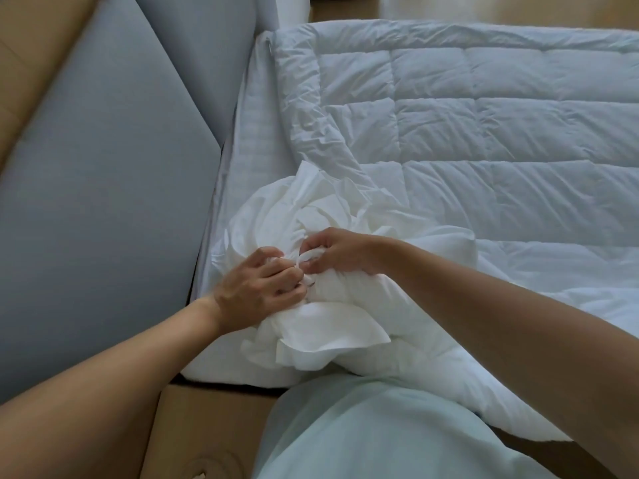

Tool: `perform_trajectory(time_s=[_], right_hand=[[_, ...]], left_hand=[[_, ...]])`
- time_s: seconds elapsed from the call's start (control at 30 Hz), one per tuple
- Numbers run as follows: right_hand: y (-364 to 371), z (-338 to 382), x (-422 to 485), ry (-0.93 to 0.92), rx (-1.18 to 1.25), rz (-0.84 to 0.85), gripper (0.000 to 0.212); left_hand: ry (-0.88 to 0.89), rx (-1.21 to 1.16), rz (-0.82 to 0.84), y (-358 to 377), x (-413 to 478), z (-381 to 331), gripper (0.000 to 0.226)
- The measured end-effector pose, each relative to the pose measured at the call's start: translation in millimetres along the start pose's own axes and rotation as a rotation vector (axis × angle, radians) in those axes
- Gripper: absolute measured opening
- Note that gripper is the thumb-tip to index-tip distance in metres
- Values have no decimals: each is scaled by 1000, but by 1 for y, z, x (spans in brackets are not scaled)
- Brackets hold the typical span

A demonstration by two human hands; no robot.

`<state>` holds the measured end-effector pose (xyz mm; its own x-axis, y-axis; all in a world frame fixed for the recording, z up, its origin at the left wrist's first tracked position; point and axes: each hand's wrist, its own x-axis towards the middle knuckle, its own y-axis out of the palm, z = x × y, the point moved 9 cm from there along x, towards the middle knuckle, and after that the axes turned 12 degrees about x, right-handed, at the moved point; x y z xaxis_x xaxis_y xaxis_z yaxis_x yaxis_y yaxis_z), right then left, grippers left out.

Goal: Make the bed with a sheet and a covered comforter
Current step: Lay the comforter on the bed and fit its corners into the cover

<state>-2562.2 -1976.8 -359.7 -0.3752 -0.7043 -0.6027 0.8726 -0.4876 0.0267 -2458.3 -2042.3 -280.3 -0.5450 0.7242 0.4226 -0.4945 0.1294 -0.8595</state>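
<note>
A white quilted comforter (484, 133) lies spread over the bed, its near corner pulled toward me. A bunched white duvet cover (311, 216) is heaped on that corner at the bed's near left. My left hand (257, 286) and my right hand (333, 252) meet in the middle of the heap. Both pinch small white fabric ties at the cover's corner, fingers curled tightly. A striped white sheet (252, 146) shows on the mattress along the left edge beside the comforter.
A grey padded headboard (103, 184) runs along the left, framed in tan wood (20, 63). The tan wooden bed frame (214, 420) lies below the mattress edge. My pale green shirt (363, 430) fills the bottom middle. Wooden floor (449, 6) shows beyond the bed.
</note>
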Motion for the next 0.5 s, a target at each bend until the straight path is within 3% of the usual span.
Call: perform_trajectory(time_s=[0.17,0.27,0.37,0.5], right_hand=[[-2,-6,15,8,-29,-97,22],[4,-20,12,96,52,-32,36],[15,-29,6,160,174,53,26],[18,-35,8,149,207,34,27]], left_hand=[[22,-19,29,7,0,1,16],[85,-19,62,14,3,-6,15],[91,-11,69,19,2,-4,16],[0,2,92,22,-3,1,21]])
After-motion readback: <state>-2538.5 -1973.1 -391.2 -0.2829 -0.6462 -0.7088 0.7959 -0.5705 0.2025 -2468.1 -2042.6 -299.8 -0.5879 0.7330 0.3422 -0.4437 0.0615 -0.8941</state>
